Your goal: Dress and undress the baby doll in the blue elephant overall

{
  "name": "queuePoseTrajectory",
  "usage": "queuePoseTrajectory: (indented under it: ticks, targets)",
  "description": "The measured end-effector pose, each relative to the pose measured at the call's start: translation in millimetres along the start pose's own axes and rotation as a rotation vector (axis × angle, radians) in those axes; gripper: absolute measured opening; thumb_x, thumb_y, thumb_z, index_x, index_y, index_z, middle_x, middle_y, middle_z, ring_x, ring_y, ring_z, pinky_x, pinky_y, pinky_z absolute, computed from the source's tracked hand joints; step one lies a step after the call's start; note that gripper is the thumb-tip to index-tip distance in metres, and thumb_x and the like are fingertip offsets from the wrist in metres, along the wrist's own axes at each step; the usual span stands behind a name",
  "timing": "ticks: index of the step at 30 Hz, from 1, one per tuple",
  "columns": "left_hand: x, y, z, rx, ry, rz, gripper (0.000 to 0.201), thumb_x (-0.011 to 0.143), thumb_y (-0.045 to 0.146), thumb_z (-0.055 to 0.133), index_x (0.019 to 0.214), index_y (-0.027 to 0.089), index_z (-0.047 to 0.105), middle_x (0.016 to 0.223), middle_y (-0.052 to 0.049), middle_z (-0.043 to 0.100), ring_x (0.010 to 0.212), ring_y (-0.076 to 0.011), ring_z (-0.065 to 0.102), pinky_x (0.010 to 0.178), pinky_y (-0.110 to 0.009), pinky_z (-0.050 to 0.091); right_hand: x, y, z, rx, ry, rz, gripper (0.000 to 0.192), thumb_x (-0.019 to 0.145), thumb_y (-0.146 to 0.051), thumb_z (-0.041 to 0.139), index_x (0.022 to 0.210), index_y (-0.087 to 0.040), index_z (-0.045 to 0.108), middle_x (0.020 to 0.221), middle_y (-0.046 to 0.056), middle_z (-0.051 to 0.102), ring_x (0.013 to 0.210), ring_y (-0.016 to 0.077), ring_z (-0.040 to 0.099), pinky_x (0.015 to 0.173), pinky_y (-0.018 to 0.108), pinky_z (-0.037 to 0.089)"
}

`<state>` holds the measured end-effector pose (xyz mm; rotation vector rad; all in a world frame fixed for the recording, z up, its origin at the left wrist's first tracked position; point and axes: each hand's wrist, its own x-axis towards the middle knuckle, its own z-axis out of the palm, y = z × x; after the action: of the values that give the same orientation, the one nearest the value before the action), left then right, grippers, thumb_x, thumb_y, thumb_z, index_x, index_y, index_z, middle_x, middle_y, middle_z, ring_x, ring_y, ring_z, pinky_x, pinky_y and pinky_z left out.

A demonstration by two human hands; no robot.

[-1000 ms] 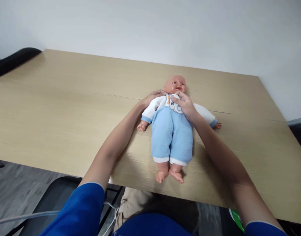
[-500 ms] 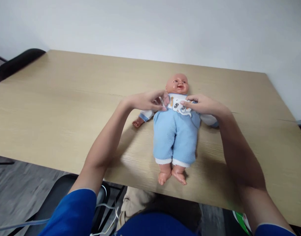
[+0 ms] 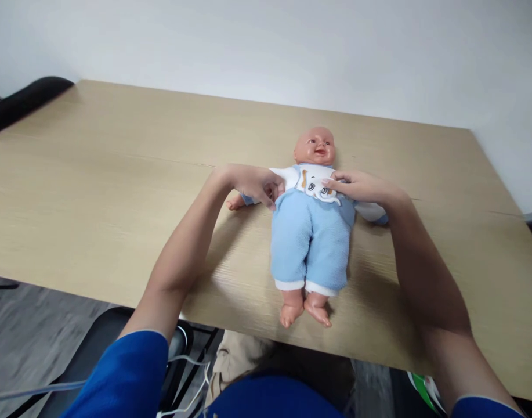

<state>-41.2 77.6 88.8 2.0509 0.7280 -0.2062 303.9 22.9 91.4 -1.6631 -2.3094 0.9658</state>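
A baby doll (image 3: pixel 310 238) lies on its back on the table, its head away from me and its feet near the front edge. It wears a light blue and white outfit with a cartoon face on the chest. At the doll's side on the left, by the sleeve and waist, my left hand (image 3: pixel 259 184) has its fingers curled in against the cloth. My right hand (image 3: pixel 361 186) grips the opposite side of the chest, with thumb and fingertips on the white top. Some of its fingers are hidden.
The wooden table (image 3: pixel 139 203) reaches out on both sides, with a white wall (image 3: pixel 266 52) behind it. A black chair back (image 3: pixel 31 98) stands at the far left corner. Another black chair (image 3: pixel 96 354) and a pale cable (image 3: pixel 39 390) are below the front edge.
My left hand has moved slightly left and down from the chest to the doll's side. The doll's arm there has shifted outward and up. My right hand has stayed almost in place.
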Motion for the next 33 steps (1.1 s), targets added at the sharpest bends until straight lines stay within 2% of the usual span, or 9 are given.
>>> queuePoseTrajectory:
  ticks: [4, 11, 13, 18, 23, 28, 30, 33]
  targets:
    - [-3.5, 3.6, -2.8, 0.071, 0.022, 0.034, 0.045, 0.085, 0.06, 0.088, 0.11, 0.024, 0.077, 0.1, -0.004, 0.081, 0.096, -0.0263, 0.072, 0.092, -0.035, 0.054, -1.1, -1.1, -0.7, 0.002, -0.005, 0.007, 0.084, 0.095, -0.11, 0.059, 0.101, -0.03, 0.08, 0.117, 0.01, 0.089, 0.116, 0.0416, 0.077, 0.105, 0.051, 0.059]
    - [-5.9, 4.5, 0.2, -0.102, 0.046, 0.195, 0.042, 0.09, 0.056, 0.086, 0.103, 0.025, 0.061, 0.092, 0.0, 0.067, 0.086, -0.0201, 0.063, 0.083, -0.03, 0.052, 4.3, 5.1, 5.6, -0.017, 0.023, 0.003, 0.076, 0.1, -0.103, 0.06, 0.097, -0.029, 0.075, 0.12, 0.012, 0.089, 0.119, 0.0429, 0.079, 0.11, 0.056, 0.059]
    - [-2.0, 3.5, 3.0, -0.137, 0.023, 0.22, 0.044, 0.091, 0.058, 0.086, 0.101, 0.025, 0.058, 0.091, 0.0, 0.065, 0.086, -0.0201, 0.064, 0.081, -0.03, 0.051, 6.6, 7.5, 7.3, -0.019, 0.029, -0.004, 0.074, 0.101, -0.101, 0.06, 0.095, -0.028, 0.074, 0.119, 0.012, 0.089, 0.119, 0.043, 0.079, 0.11, 0.056, 0.06]
    - [4.6, 0.0, 5.1, -0.102, -0.001, 0.198, 0.047, 0.089, 0.063, 0.088, 0.099, 0.026, 0.06, 0.092, -0.002, 0.066, 0.088, -0.0229, 0.066, 0.079, -0.032, 0.052, 9.2, 8.9, 9.3, -0.013, 0.023, -0.024, 0.076, 0.101, -0.103, 0.058, 0.093, -0.028, 0.072, 0.115, 0.011, 0.088, 0.115, 0.041, 0.077, 0.107, 0.054, 0.06]
    - [1.8, -7.2, -0.5, 0.116, 0.139, -0.002, 0.046, 0.081, 0.06, 0.089, 0.105, 0.026, 0.069, 0.093, -0.002, 0.07, 0.087, -0.0241, 0.066, 0.082, -0.035, 0.05, 9.3, 7.5, 10.8, 0.026, 0.033, -0.051, 0.076, 0.102, -0.102, 0.059, 0.098, -0.028, 0.075, 0.114, 0.01, 0.086, 0.113, 0.0385, 0.077, 0.105, 0.052, 0.058]
    - [4.5, -1.0, 5.0, 0.304, 0.28, -0.176, 0.043, 0.074, 0.029, 0.09, 0.114, 0.028, 0.074, 0.109, -0.005, 0.082, 0.097, -0.0298, 0.075, 0.088, -0.039, 0.054, 7.7, 7.6, 14.5, 0.033, 0.072, -0.07, 0.075, 0.101, -0.102, 0.062, 0.096, -0.029, 0.078, 0.111, 0.01, 0.087, 0.109, 0.0389, 0.078, 0.103, 0.052, 0.06]
    - [4.0, 5.8, 8.4, 0.407, 0.351, -0.191, 0.04, 0.078, 0.021, 0.086, 0.116, 0.028, 0.075, 0.114, -0.006, 0.085, 0.105, -0.0312, 0.078, 0.093, -0.04, 0.056, 4.5, 7.3, 18.1, 0.031, 0.124, -0.049, 0.069, 0.103, -0.096, 0.065, 0.098, -0.029, 0.079, 0.115, 0.01, 0.089, 0.112, 0.0402, 0.079, 0.105, 0.053, 0.061]
    - [-0.3, 17.3, 12.3, 0.59, 0.524, -0.116, 0.031, 0.093, 0.015, 0.074, 0.121, 0.026, 0.077, 0.124, -0.009, 0.085, 0.121, -0.0318, 0.078, 0.111, -0.043, 0.057, -5.7, 12.8, 26.1, 0.016, 0.306, 0.004, 0.057, 0.108, -0.084, 0.067, 0.109, -0.03, 0.082, 0.12, 0.012, 0.09, 0.114, 0.0406, 0.08, 0.107, 0.055, 0.064]
